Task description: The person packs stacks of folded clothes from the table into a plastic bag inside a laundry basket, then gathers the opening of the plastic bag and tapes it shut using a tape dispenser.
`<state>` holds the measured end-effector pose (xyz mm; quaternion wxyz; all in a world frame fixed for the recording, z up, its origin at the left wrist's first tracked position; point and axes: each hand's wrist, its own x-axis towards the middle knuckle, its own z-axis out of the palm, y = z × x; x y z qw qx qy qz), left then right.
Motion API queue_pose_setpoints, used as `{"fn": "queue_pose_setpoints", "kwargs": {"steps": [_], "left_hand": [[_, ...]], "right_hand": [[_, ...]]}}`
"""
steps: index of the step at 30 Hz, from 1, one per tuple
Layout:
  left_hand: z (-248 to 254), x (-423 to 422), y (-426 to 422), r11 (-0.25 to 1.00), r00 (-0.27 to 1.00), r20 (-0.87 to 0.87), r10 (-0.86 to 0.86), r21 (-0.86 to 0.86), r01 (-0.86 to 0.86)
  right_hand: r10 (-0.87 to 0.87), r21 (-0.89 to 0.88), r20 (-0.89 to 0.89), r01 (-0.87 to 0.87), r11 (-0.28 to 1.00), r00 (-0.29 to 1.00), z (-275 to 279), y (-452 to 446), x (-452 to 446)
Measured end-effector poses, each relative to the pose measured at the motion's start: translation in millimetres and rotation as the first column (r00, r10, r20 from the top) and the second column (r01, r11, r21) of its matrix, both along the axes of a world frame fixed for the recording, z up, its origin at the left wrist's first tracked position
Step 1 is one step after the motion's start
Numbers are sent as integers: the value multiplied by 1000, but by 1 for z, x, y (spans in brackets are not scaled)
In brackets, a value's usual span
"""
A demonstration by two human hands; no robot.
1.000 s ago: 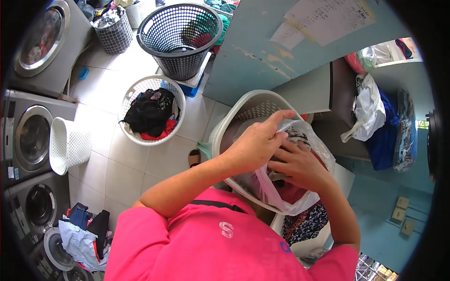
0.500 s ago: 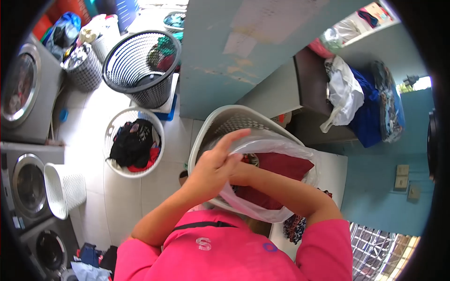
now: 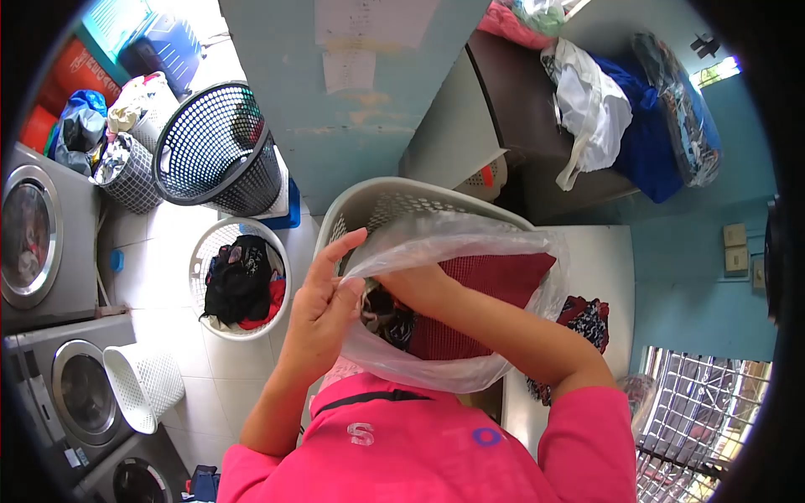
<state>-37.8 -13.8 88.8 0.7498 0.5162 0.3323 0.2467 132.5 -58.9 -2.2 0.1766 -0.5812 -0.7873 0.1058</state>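
Note:
A clear plastic bag (image 3: 470, 373) with its mouth spread wide sits in a large light-grey laundry basket (image 3: 335, 220) in front of me. Inside the bag lie a dark red cloth (image 3: 482, 302) and some patterned dark clothes (image 3: 384, 314). At the bag's left rim, my left hand (image 3: 323, 314) pinches the plastic near the thumb, its index finger stretched upward. My right hand (image 3: 411, 285) reaches down into the bag beside the red cloth; its fingers are hidden by the plastic and clothes.
A white basket (image 3: 197, 277) of black and red clothes stands on the floor at left, below a tall black basket (image 3: 272, 180). Washing machines (image 3: 75, 377) line the left side. Patterned clothing (image 3: 587, 318) lies on a white surface at right. A blue wall (image 3: 335, 126) juts out ahead.
My left hand has moved left, off my right wrist, to the bag's rim. The right hand has shifted left inside the bag, and the view has turned somewhat.

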Motion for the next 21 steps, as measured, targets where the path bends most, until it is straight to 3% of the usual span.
{"fn": "queue_pose_setpoints", "kwargs": {"steps": [3,5,9,12,13,14,15,17,18,19,20,21], "left_hand": [[5,1,-1,999,999,43,19,-39,-17],[5,4,-1,1000,999,32,18,-8,-17],[4,5,0,1000,1000,22,17,21,-18],[5,6,2,1000,999,39,23,19,-24],[5,6,3,999,1000,18,24,28,-25],[5,7,4,999,1000,0,25,41,-25],[4,8,5,998,1000,10,22,59,-22],[0,4,7,996,1000,-20,-14,83,15],[2,2,10,989,995,-100,-23,144,38],[1,0,10,989,994,-104,-26,142,41],[2,0,10,993,994,-99,-43,107,53],[2,1,12,995,994,-90,-62,76,69]], "right_hand": [[-67,105,46,62,993,997,-41,5,2],[-115,154,-102,130,980,988,-60,8,-1],[-256,89,-133,269,959,958,-95,9,-18],[-365,56,-272,393,918,890,-96,11,-25],[-307,153,13,301,941,952,-90,8,-24],[-250,220,306,187,957,919,-78,9,-21],[-258,240,311,187,953,915,-65,10,-13],[-56,3,-19,56,998,998,-15,6,1],[26,-56,-52,-29,998,998,3,7,14],[44,-189,-220,-87,978,974,27,13,26],[35,-304,-383,-162,939,923,56,21,38],[-206,-618,-209,34,786,956,94,24,48]]}}
